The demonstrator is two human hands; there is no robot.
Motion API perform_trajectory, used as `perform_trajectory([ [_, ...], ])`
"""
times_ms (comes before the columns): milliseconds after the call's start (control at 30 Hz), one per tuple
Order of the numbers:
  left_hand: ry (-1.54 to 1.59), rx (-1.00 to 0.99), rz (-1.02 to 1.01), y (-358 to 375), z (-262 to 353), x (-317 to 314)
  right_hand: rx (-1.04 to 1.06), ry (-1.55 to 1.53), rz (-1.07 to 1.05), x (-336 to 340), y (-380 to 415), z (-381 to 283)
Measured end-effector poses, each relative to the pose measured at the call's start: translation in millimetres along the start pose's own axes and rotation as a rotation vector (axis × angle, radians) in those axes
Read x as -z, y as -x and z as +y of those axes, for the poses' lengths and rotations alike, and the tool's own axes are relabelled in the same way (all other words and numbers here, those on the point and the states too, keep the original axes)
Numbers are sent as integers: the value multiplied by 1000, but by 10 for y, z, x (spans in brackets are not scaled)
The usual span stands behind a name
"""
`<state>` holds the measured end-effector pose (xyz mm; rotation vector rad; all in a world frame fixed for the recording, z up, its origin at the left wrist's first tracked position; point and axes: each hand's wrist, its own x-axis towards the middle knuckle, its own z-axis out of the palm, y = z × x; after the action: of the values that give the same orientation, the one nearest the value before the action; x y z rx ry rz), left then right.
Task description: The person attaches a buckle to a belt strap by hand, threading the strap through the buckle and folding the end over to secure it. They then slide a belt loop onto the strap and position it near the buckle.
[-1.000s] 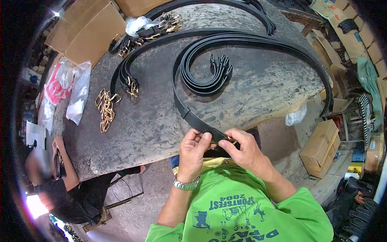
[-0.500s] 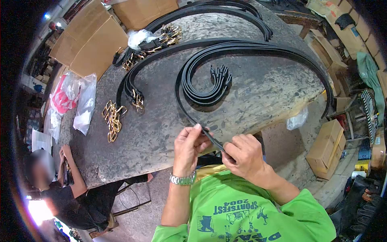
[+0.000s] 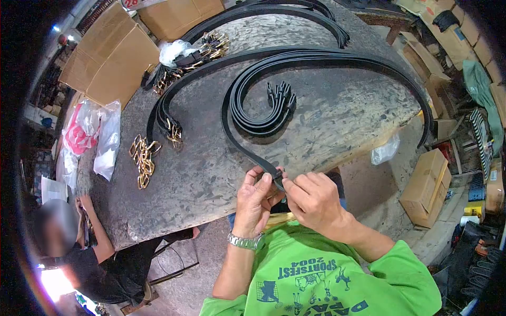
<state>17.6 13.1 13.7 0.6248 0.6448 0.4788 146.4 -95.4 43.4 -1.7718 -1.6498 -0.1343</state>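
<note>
A long black strap (image 3: pixel 243 150) runs from the coiled bundle down over the table's near edge to my hands. My left hand (image 3: pixel 254 201) is closed on it near its end, with the thumb on top of the strap. Close against it, my right hand (image 3: pixel 312 196) has its fingers curled and pinches the strap's end, which appears folded over. My fingers hide part of that end. Beyond my hands lies the coil of black straps (image 3: pixel 258 129), its bunched ends (image 3: pixel 282 97) standing up in the middle.
On the worktable (image 3: pixel 200 195) lie gold-coloured metal buckles (image 3: pixel 143 158), more straps and a bundle with gold fittings (image 3: pixel 213 45). Plastic bags (image 3: pixel 107 142) and a cardboard box (image 3: pixel 110 55) are at the left. A co-worker (image 3: pixel 97 268) sits lower left. Another carton (image 3: pixel 426 187) stands right.
My right hand has moved left, nearer my left hand. The strap's end, stretched between the hands before, is now bunched or folded at my fingertips. The view has shifted slightly.
</note>
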Motion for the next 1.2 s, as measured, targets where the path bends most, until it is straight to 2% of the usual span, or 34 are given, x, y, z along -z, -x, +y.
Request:
perform_trajectory([
  [200,20,107,-52,46,-51,7,-65,3,-33,-14,7,16],
  [333,0,133,0,68,-108,16,-77,-32,-30,-97,47,98],
  [467,-116,27,57,55,26,1,-108,-112,-64,-125,53,69],
  [533,-295,-62,174,-8,216,101,-108,-129,11,-63,42,21],
  [567,-438,-105,243,-37,370,102,-136,-148,-42,-30,78,30],
  [600,-450,-134,258,-98,529,157,-111,-167,-26,-38,110,41],
  [667,-899,-214,279,-266,840,358,-141,-147,-70,-43,187,53],
  [733,-1042,-310,338,-558,1109,463,-132,-156,-91,-80,235,36],
  [867,-1119,-278,439,-1300,1717,849,-112,-177,-106,-69,225,-36],
  [933,-1548,-692,748,-1438,1973,865,-119,-198,-104,-37,242,-54],
  [1000,-1660,-670,853,-1378,2101,697,-135,-184,-98,8,263,-29],
  [1067,-1890,-1153,858,-1456,1974,894,-171,-199,-55,34,289,46],
  [1100,-1891,-1222,728,-1311,1884,751,-196,-176,-46,42,295,107],
  [1167,-1605,-874,391,-886,1623,261,-236,-132,-13,40,211,264],
  [1200,-1555,-873,287,-808,1433,220,-253,-109,16,30,136,362],
])
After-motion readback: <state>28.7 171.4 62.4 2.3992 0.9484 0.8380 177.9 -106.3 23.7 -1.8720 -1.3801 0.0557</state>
